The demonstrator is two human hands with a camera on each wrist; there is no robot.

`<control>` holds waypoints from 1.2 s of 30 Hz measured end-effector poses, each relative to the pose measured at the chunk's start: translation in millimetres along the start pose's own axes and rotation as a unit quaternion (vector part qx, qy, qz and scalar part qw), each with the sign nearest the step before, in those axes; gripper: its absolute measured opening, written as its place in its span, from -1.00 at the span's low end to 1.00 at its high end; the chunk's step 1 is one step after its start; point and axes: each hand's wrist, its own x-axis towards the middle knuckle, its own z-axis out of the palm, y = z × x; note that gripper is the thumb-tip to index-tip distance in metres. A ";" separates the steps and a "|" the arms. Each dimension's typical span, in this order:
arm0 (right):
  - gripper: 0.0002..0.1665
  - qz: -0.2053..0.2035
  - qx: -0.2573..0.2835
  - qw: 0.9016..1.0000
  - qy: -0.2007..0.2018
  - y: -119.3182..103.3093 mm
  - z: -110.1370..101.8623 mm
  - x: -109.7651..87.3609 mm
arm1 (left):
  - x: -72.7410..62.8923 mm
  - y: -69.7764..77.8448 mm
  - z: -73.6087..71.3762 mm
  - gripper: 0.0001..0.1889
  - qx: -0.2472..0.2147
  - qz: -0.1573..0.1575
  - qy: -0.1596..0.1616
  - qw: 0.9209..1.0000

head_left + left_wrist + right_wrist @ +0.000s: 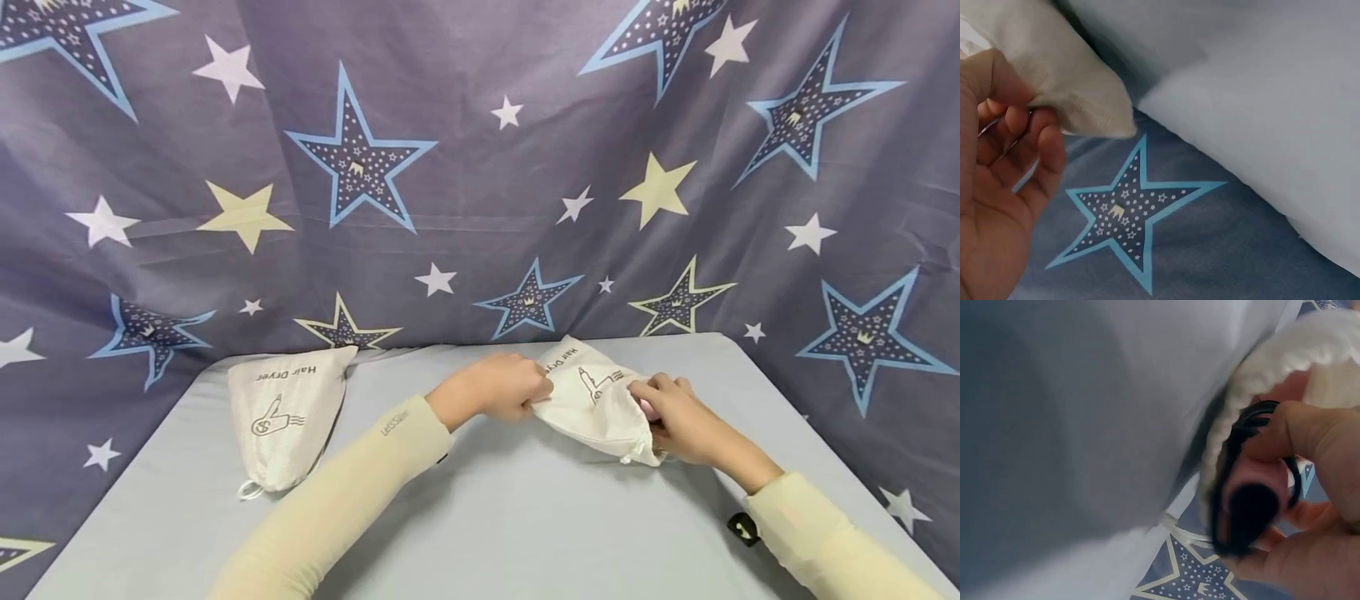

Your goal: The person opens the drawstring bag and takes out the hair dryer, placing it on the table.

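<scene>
A white cloth drawstring bag [573, 410] printed "Hair Dryer" lies tilted toward the back right of the table. My left hand [498, 386] pinches its closed-end edge between thumb and fingers, and a bag corner [1100, 106] sticks out past them in the left wrist view. At the bag's gathered mouth, my right hand [686, 421] grips a pink hair dryer [648, 410]. In the right wrist view, the dryer's pink handle [1266, 475] with a black end shows between my fingers, wrapped by a black cord [1259, 422]. The rest of the dryer is hidden in the bag.
Another white "Hair Dryer" bag [288, 408], bulging, lies at the left of the grey-covered table [540, 517], its white drawstring loop [250, 490] toward the front. A dark curtain [465, 183] with stars hangs right behind the table's back edge.
</scene>
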 end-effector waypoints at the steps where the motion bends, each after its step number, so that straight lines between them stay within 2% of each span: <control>1: -0.42 -0.005 0.002 1.000 0.004 0.8 -0.6 0.6 | -2.1 0.6 1.0 -0.83 -0.013 -0.001 -0.004 1.000; 4: -0.44 -0.016 0.002 1.000 0.022 1.2 -1.8 2.7 | -8.9 -2.9 8.7 -0.75 -0.040 -0.021 -0.011 0.999; 8: -0.47 -0.031 -0.001 0.999 0.038 1.4 -1.0 4.1 | -16.3 -10.6 22.0 -0.53 -0.073 -0.051 -0.016 0.996; 11: -0.48 -0.035 0.000 0.998 0.047 1.2 -0.4 4.0 | -17.8 -13.3 29.2 -0.48 -0.112 -0.041 -0.004 0.993; 17: -0.39 -0.050 0.001 0.997 0.060 2.4 0.2 5.8 | -15.6 -15.8 38.1 -0.66 -0.181 -0.009 0.042 0.982; 21: -0.32 -0.062 -0.001 0.996 0.062 3.3 2.4 4.0 | -15.5 -14.7 39.1 -0.71 -0.206 0.000 0.051 0.977; 25: -0.37 -0.066 -0.003 0.995 0.069 4.0 5.2 2.7 | -15.3 -12.8 40.1 -0.69 -0.213 0.008 0.051 0.976; 28: -0.42 -0.061 -0.006 0.996 0.065 4.9 6.0 2.6 | -17.1 -13.0 42.7 -0.65 -0.205 0.020 0.064 0.976; 32: -0.44 -0.050 -0.016 0.997 0.056 7.6 3.7 -0.2 | -23.3 -13.1 45.6 -0.64 -0.167 0.032 0.085 0.982; 36: -0.47 -0.064 -0.018 0.996 0.060 13.8 -0.8 -2.9 | -35.2 -14.7 43.0 -0.64 -0.105 0.004 0.088 0.991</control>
